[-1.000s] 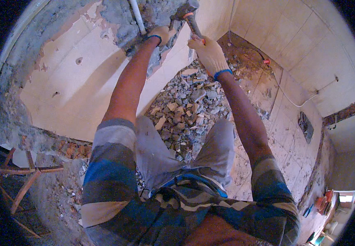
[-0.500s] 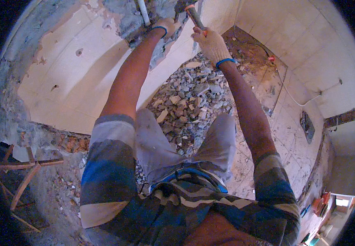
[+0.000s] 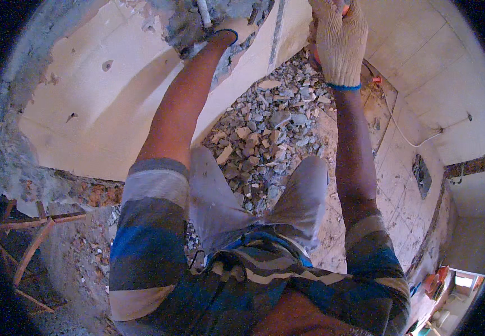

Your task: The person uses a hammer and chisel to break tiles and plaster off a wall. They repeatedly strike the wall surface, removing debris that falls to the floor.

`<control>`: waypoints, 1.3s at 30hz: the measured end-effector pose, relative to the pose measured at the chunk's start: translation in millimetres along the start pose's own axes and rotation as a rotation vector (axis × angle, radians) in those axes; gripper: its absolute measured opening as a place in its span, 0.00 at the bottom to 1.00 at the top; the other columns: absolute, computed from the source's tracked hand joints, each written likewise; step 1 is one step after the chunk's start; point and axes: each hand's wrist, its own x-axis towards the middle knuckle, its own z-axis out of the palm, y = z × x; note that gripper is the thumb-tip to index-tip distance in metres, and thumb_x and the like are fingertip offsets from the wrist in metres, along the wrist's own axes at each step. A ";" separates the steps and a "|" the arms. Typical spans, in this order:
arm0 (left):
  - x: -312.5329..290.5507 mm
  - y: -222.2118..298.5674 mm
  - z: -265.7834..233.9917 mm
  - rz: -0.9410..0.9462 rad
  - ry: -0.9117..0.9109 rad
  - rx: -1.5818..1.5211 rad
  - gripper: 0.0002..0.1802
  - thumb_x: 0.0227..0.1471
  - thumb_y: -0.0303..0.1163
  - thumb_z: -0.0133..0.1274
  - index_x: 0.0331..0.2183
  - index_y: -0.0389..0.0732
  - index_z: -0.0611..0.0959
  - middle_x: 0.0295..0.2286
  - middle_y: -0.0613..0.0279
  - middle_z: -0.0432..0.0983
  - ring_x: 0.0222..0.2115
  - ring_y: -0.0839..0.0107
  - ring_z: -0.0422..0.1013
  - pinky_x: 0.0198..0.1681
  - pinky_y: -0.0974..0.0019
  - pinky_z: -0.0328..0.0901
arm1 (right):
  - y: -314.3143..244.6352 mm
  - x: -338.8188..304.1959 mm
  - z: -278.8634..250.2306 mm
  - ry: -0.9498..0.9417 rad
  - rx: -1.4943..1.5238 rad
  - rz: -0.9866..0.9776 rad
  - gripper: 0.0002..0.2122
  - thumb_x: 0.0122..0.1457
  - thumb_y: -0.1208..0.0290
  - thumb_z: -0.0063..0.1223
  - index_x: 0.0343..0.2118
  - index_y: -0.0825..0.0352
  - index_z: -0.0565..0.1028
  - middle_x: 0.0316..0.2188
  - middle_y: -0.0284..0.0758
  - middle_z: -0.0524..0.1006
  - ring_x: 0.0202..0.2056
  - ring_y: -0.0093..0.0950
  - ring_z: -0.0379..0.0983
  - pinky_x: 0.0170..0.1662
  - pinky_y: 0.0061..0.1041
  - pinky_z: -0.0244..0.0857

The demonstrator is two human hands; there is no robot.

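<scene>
My left hand [image 3: 241, 27], in a pale knit glove with a blue cuff, is against the broken wall beside a pipe. Its fingers are closed around a dark metal rod that looks like a chisel [image 3: 253, 15]; the tip is hard to make out. My right hand [image 3: 341, 47], gloved alike, is raised at the upper right, away from the wall. It grips a hammer by its handle, of which an orange part [image 3: 317, 56] shows beside the glove. The hammer's head is out of sight. Beige tiles [image 3: 136, 84] around the left arm end at rough exposed mortar [image 3: 181, 22].
Broken rubble [image 3: 265, 131] is heaped on the floor between my legs and along the wall. A pale pipe [image 3: 203, 12] sticks out of the mortar. A thin hose [image 3: 396, 129] runs along the right side. Wooden strips [image 3: 32, 249] lie at the lower left.
My right hand has swung the hammer away from the wall, to the right and up. My left hand stays at nearly the same spot on the wall.
</scene>
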 end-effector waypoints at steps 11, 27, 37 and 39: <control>5.6 0.4 9.0 -0.021 -0.053 0.039 0.36 0.64 0.62 0.42 0.63 0.51 0.77 0.60 0.46 0.75 0.60 0.43 0.72 0.63 0.42 0.66 | 52.7 -33.5 2.2 -0.487 -0.443 0.399 0.23 0.67 0.49 0.56 0.39 0.71 0.82 0.27 0.45 0.82 0.32 0.43 0.82 0.39 0.42 0.72; 7.1 -0.2 6.0 -0.043 0.063 -0.004 0.38 0.61 0.66 0.44 0.57 0.50 0.84 0.58 0.42 0.77 0.58 0.42 0.74 0.61 0.38 0.67 | 40.1 -11.9 21.0 -0.260 -0.363 -0.061 0.24 0.66 0.50 0.57 0.40 0.74 0.80 0.26 0.41 0.80 0.28 0.32 0.80 0.32 0.37 0.70; 22.0 -8.8 21.1 0.027 0.027 0.165 0.37 0.58 0.67 0.44 0.60 0.56 0.81 0.58 0.47 0.78 0.57 0.42 0.74 0.61 0.34 0.66 | 38.4 -33.8 -10.6 -0.292 -0.403 0.310 0.26 0.64 0.46 0.57 0.43 0.70 0.82 0.32 0.52 0.84 0.37 0.52 0.83 0.42 0.44 0.75; 24.7 -13.0 31.3 -0.054 0.101 0.006 0.37 0.57 0.66 0.45 0.60 0.56 0.81 0.58 0.46 0.78 0.57 0.41 0.74 0.61 0.34 0.65 | 9.9 -22.4 -7.6 -0.084 -0.295 0.009 0.23 0.67 0.50 0.55 0.39 0.72 0.81 0.27 0.49 0.81 0.31 0.45 0.81 0.36 0.43 0.72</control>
